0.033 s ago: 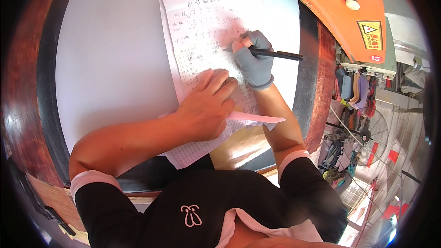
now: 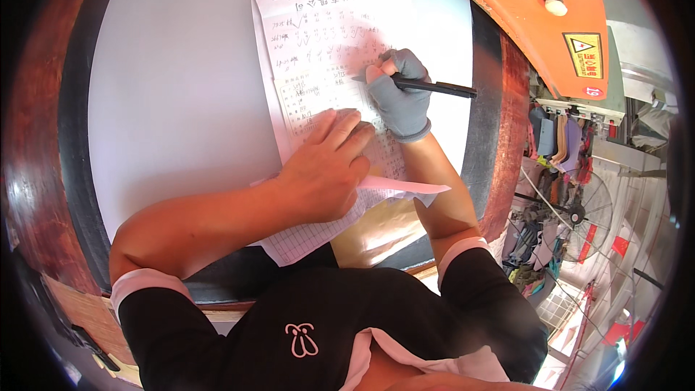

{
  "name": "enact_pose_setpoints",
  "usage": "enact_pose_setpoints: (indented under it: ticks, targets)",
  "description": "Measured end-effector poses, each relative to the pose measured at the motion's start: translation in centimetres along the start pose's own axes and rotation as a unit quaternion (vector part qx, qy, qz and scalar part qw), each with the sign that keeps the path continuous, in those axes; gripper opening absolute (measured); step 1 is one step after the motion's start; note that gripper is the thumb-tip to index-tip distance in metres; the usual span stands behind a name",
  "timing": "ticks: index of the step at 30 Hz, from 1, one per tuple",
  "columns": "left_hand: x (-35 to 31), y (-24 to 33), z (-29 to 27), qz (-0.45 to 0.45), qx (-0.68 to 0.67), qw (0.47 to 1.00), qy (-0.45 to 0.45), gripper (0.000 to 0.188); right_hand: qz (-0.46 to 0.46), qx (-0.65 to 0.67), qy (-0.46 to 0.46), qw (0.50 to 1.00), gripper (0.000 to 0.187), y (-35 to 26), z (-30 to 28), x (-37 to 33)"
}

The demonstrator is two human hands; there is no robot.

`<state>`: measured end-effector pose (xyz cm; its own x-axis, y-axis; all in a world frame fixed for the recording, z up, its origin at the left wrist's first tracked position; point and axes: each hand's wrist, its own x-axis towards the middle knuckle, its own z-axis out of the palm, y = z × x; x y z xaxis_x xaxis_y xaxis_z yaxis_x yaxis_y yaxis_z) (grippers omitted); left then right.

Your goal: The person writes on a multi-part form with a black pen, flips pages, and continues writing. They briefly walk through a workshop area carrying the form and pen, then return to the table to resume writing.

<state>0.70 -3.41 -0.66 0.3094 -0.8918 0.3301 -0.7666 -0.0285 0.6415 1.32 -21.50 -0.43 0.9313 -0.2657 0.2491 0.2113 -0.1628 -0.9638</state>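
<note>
The right hand (image 2: 399,94), in a grey glove, is pinching a black pen (image 2: 427,87) with its tip on a printed form (image 2: 326,51) in the upper centre of the frame. The bare left hand (image 2: 326,170) is lying flat, fingers open, pressing the form onto the white table (image 2: 174,87).

White tabletop (image 2: 181,101), dark rim; printed paper form (image 2: 318,36) flat on it, overhanging near edge.
</note>
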Motion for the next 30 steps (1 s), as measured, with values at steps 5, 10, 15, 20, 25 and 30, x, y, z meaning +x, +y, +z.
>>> enact_pose_setpoints:
  ticks: [5, 10, 15, 20, 25, 30]
  targets:
    - [-0.04, 0.08, 0.00, 0.000, 0.005, 1.000, 0.001, 0.024, -0.042, -0.081, -0.026, 0.995, 0.022, 0.48, -0.09, -0.25]
    - [-0.01, 0.09, -0.13, -0.001, 0.007, 1.000, -0.004, 0.024, -0.004, -0.075, 0.017, 0.997, 0.022, 0.53, 0.11, -0.25]
    - [-0.04, 0.09, -0.18, 0.000, 0.006, 1.000, 0.002, 0.023, -0.013, -0.052, -0.002, 0.999, 0.024, 0.66, 0.39, -0.18]
    - [-0.03, 0.07, -0.10, 0.001, 0.006, 1.000, 0.005, 0.022, -0.011, -0.078, -0.007, 0.997, 0.023, 0.49, 0.19, -0.22]
    - [-0.01, 0.06, -0.06, 0.003, 0.008, 1.000, 0.004, 0.022, -0.045, -0.119, -0.036, 0.991, 0.022, 0.54, -0.06, -0.24]
    - [0.03, 0.12, -0.09, 0.000, 0.007, 1.000, -0.001, 0.024, -0.044, -0.092, -0.027, 0.994, 0.020, 0.59, -0.03, -0.22]
